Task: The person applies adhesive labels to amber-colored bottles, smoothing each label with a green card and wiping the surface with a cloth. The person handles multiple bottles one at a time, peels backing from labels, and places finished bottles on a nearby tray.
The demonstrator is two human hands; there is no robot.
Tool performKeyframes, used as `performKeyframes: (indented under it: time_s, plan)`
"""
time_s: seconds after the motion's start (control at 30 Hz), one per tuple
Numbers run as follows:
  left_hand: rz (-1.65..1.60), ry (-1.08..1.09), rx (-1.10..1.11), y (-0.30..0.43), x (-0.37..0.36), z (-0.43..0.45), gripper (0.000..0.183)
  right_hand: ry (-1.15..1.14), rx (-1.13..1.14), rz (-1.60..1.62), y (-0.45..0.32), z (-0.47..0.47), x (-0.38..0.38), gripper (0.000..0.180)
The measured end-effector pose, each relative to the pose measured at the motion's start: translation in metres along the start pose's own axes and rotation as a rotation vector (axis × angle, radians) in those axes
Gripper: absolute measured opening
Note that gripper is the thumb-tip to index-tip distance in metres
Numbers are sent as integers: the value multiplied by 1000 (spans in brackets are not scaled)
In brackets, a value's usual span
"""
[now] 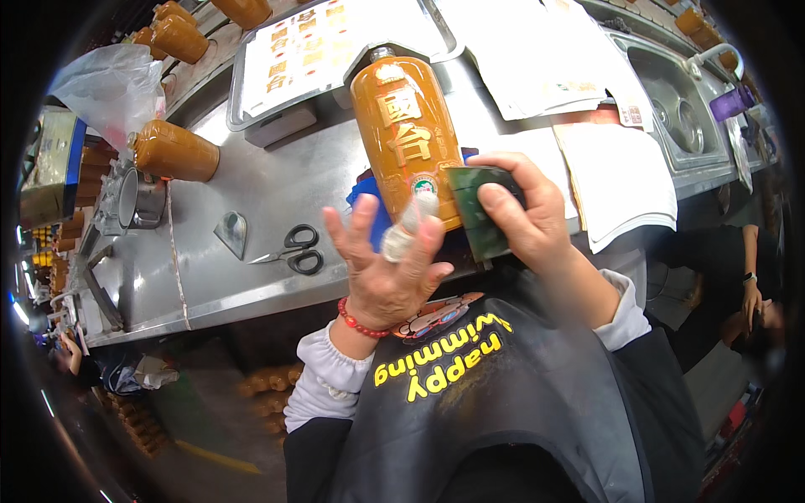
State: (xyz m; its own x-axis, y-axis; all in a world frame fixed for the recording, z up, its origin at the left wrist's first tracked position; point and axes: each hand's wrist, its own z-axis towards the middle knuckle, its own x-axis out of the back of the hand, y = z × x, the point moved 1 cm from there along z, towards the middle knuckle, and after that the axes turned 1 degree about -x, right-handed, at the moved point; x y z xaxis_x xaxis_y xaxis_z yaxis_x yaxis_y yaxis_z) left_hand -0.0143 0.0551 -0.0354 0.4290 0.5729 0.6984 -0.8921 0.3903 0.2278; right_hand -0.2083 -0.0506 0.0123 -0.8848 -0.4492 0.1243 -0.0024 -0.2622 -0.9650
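Note:
A large glossy amber-brown bottle (402,113) with raised gold characters and a small round green-and-white emblem lies on a blue cloth (381,214). A thin red line of light runs down its face. My right hand (534,214) grips a dark green flat pad (475,214) beside the bottle's lower right edge. My left hand (390,270) is spread over the bottle's base, its fingers apart and holding nothing. White tape wraps one blurred finger; whether it touches the bottle I cannot tell. Black-handled scissors (303,250) and a small clear-and-grey wedge-shaped piece (231,234) lie to the left.
A tray (236,107) of gold-and-red decal sheets stands behind. Paper stacks (619,182) lie right, before a steel sink (676,107). On the left are another brown bottle (177,151), a metal mug (143,198) and a plastic bag (113,85). A seated person (710,270) is at far right.

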Motion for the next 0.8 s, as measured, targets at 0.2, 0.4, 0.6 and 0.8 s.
performKeyframes:
  time_s: [0.2,0.4,0.6,0.8]
  plan:
    - [-111,-88,48,-15,5,-16,47,-1,-50,-61,29,-5,11,27]
    - [57,-163,-157,-10,24,14,44,-33,-77,30,27,-14,22,28]
    - [84,-369,-366,50,5,82,36,66,374,-403,2,-39,92,39]
    - [-486,-474,-119,108,-60,105,26,147,231,-1095,17,-99,180,12]
